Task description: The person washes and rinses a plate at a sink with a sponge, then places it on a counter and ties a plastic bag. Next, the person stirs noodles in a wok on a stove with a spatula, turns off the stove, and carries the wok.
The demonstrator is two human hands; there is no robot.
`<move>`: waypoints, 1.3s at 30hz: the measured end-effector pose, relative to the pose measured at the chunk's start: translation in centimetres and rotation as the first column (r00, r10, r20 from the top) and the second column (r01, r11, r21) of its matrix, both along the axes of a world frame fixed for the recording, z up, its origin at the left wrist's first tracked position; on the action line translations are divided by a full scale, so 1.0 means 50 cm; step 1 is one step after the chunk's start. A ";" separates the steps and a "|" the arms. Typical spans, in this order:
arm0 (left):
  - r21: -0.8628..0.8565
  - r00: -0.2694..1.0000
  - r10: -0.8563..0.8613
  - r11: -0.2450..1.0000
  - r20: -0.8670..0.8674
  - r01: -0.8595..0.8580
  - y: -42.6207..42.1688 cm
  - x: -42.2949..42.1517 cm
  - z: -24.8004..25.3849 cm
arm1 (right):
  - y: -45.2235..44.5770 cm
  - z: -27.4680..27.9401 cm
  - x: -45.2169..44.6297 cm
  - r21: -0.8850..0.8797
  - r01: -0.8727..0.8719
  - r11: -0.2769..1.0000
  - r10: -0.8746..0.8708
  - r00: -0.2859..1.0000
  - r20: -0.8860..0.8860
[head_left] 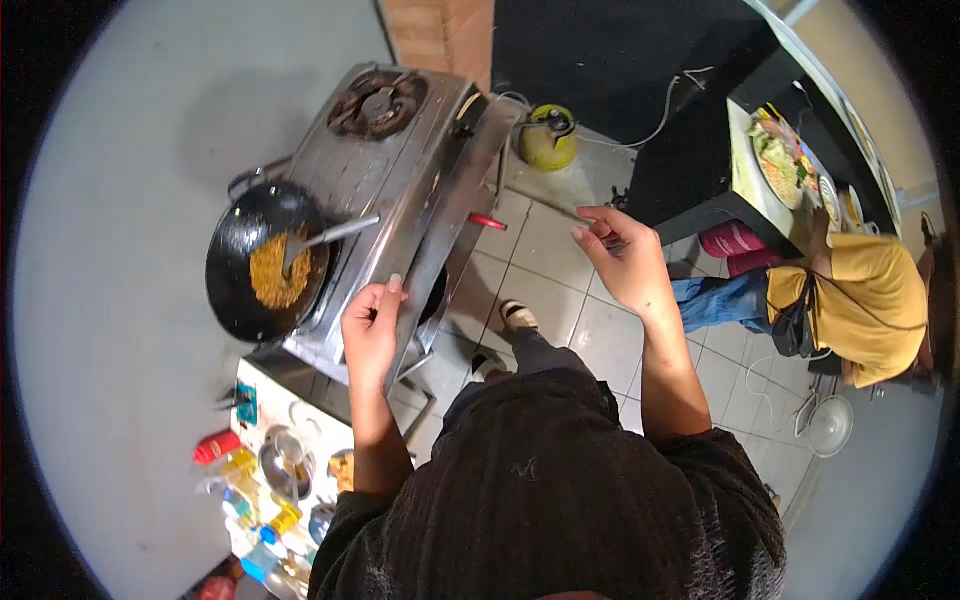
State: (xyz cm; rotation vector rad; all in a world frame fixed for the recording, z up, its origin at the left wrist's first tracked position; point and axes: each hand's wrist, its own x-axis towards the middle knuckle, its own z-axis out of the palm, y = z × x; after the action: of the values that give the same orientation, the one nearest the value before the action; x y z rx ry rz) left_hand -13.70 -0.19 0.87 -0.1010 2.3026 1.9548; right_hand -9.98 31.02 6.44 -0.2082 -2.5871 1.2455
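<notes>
My left hand (370,328) is raised beside the front edge of the steel stove (350,190), its fingers curled in and the thumb against them; nothing shows in it. To the right, over the tiled floor, my right hand (630,262) hangs in the air, fingers bent, with a small gap between thumb and forefinger and no object visible there. A black wok (228,250) sits on the stove's near burner, apart from both hands. Orange-brown food (270,285) lies in it, and a metal spatula (340,231) rests with its blade in the food and its handle over the rim.
A second burner (378,104) is at the stove's far end. A red object (487,221) sticks out from its front. Behind stands a green gas cylinder (548,140). Bottles and a bowl (287,465) crowd the left table. Another person (860,305) stands right, beside a vegetable plate (777,168).
</notes>
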 end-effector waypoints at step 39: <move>0.057 0.894 0.447 0.893 0.001 -0.447 -0.363 0.663 0.003 | -0.359 -0.045 0.382 -0.140 -0.405 0.904 0.413 0.910 0.032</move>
State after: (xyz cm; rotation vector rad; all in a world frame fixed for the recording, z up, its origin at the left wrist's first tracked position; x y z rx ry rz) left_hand 19.46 -18.35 1.04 -0.6742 2.3902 2.2182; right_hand 9.09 13.07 4.17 0.2983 -2.6913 1.5696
